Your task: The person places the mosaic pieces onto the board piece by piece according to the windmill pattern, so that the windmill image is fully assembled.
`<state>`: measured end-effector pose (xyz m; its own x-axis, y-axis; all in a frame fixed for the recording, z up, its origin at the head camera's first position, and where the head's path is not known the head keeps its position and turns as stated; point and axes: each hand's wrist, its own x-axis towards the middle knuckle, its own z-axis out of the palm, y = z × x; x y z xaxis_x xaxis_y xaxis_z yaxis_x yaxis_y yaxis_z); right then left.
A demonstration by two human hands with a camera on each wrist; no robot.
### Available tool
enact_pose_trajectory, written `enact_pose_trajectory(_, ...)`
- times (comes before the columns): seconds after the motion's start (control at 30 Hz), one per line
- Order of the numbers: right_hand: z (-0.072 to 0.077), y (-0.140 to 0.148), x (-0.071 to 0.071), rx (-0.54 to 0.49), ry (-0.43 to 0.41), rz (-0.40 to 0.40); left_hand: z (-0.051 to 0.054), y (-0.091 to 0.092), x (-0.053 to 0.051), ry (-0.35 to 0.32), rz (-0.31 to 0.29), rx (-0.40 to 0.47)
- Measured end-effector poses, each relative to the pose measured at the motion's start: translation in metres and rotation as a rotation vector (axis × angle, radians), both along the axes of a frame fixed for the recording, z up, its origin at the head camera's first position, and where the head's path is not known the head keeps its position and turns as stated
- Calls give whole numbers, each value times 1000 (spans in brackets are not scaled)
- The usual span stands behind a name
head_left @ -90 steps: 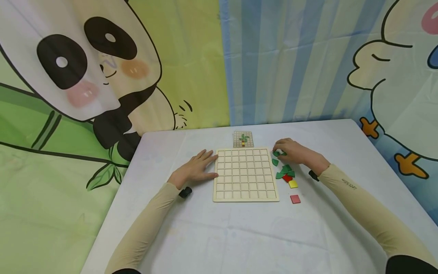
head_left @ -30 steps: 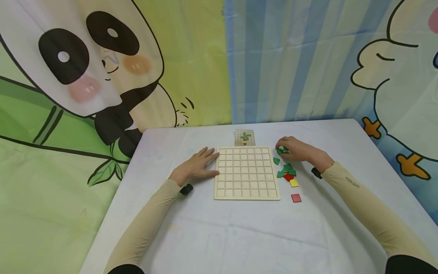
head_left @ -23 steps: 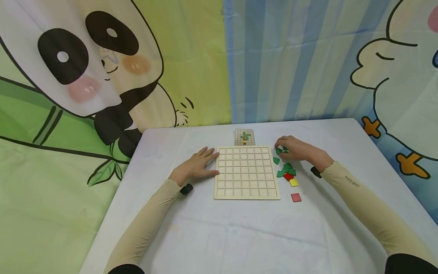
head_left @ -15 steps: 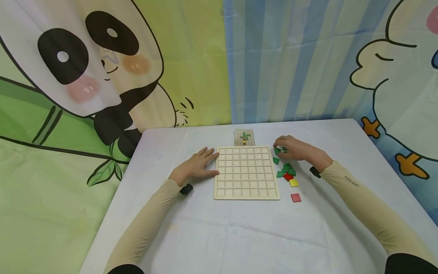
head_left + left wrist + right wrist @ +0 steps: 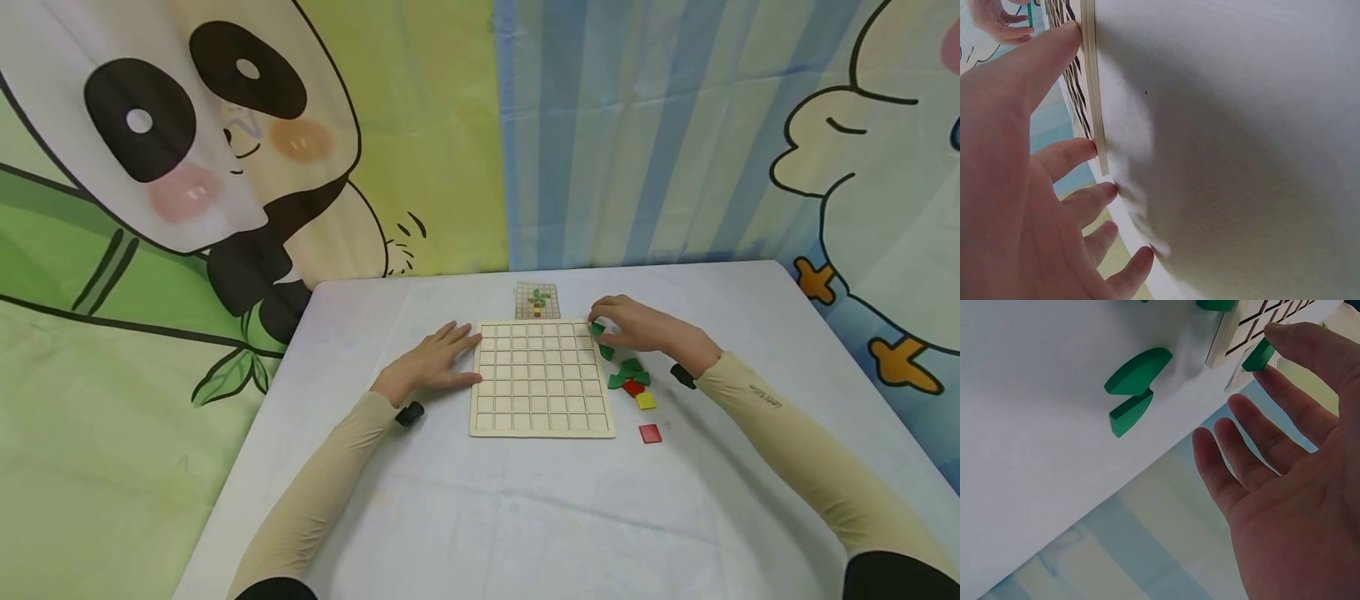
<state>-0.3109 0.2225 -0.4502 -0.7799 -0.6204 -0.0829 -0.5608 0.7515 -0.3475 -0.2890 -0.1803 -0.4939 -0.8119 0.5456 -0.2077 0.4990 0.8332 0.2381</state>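
Between thumb and index finger, my right hand (image 5: 637, 323) pinches a small green tile (image 5: 1258, 356), raised near the top right corner of the grid board (image 5: 536, 380). The board is pale wood with rows of square cells, and no tiles lie in them. My left hand (image 5: 429, 364) lies with spread fingers at the left side; its thumb and index finger touch the board's edge (image 5: 1091, 81). Below the right palm, two green tiles with a curved edge (image 5: 1138, 372) lie on the table in the right wrist view. Another green tile (image 5: 606, 352) sits beside the board.
Right of the board are several green tiles (image 5: 630, 367), a red tile (image 5: 633, 388), a yellow square tile (image 5: 646, 401) and a red square tile (image 5: 650, 433). A small pattern card (image 5: 537, 301) stands beyond the board. A printed cloth (image 5: 645, 133) hangs behind the white table (image 5: 480, 517).
My right hand has picked up a green tile and moved left to the board's upper right corner. The left hand stays on the board's left edge.
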Motion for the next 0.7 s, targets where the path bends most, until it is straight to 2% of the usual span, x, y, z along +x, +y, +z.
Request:
enact_pose_trajectory(0.2, -1, -6, 1, 8, 3, 22, 1, 1, -1, -23, 11, 15)
enact_pose_trajectory(0.43, -2, -17, 4, 15, 26, 37, 0, 1, -3, -15, 7, -1)
enact_pose_trajectory(0.7, -10, -36, 10, -8, 93, 88, 2, 1, -2, -21, 8, 7)
